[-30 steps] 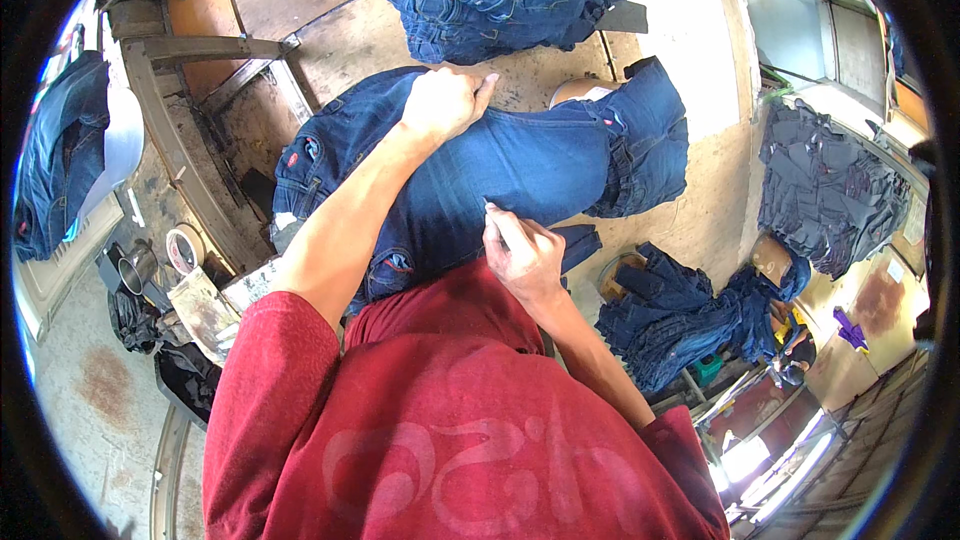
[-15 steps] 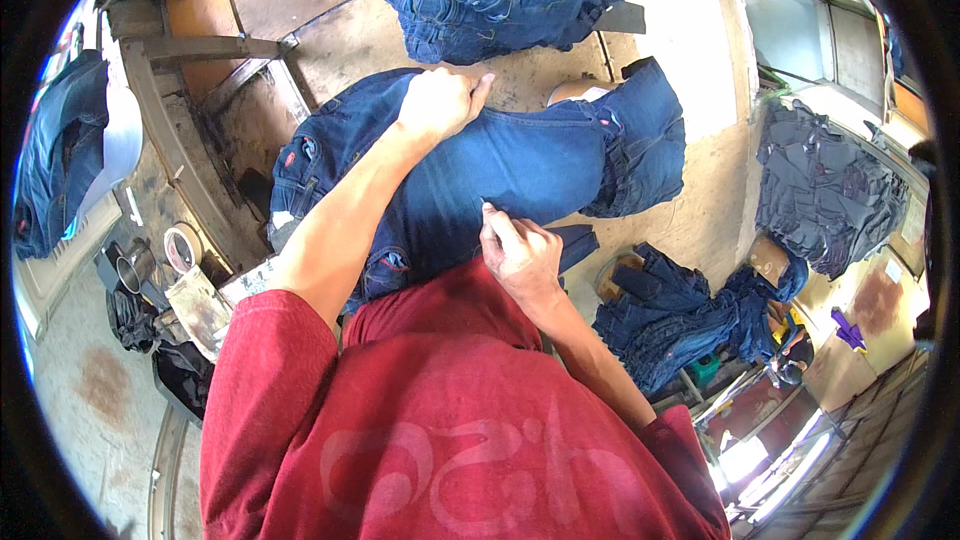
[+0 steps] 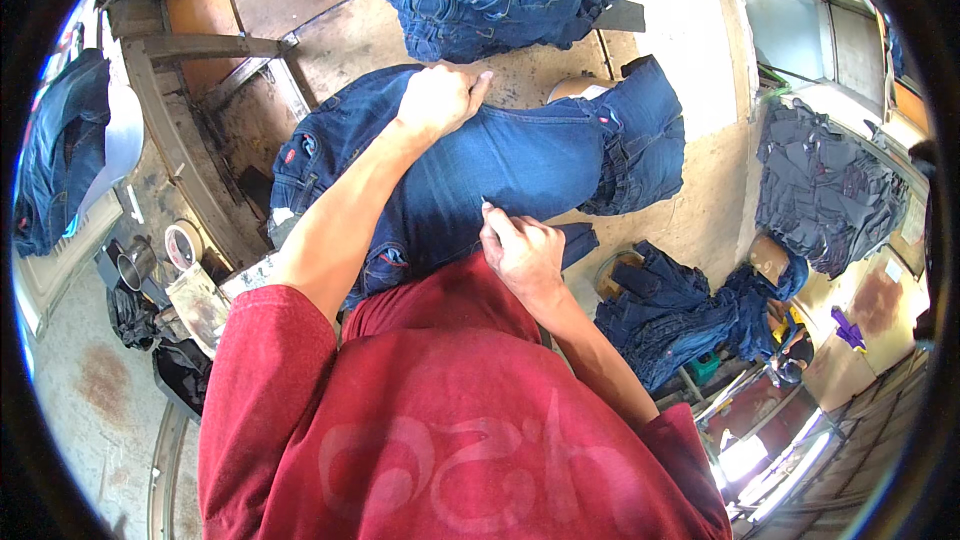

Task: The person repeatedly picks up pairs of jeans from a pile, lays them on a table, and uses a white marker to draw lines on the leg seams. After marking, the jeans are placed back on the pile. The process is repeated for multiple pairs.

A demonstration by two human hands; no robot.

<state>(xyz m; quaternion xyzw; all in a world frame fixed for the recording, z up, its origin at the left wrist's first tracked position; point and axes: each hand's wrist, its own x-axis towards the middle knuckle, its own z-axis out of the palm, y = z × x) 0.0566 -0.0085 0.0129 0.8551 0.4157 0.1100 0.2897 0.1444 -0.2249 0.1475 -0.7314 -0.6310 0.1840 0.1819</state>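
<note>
A pair of dark blue jeans point(image 3: 500, 155) lies across the table before me, its leg faded paler along the middle. My left hand point(image 3: 437, 102) is closed at the far edge of the jeans, the fingers curled on the denim and the thumb sticking out to the right. Close to the near edge, my right hand point(image 3: 522, 248) is pinched shut, with a tiny pale tip poking out between thumb and forefinger against the denim. The rest of what it holds is hidden in the fingers.
A tall stack of folded jeans point(image 3: 500, 0) stands at the far side. More jeans point(image 3: 690, 315) lie heaped at the right, with a pile of black garments point(image 3: 830, 190) beyond. Tape rolls point(image 3: 183, 245) and a metal cup point(image 3: 135, 265) sit at the left.
Both hands stay almost in place on the jeans. The right hand's tip has shifted very slightly.
</note>
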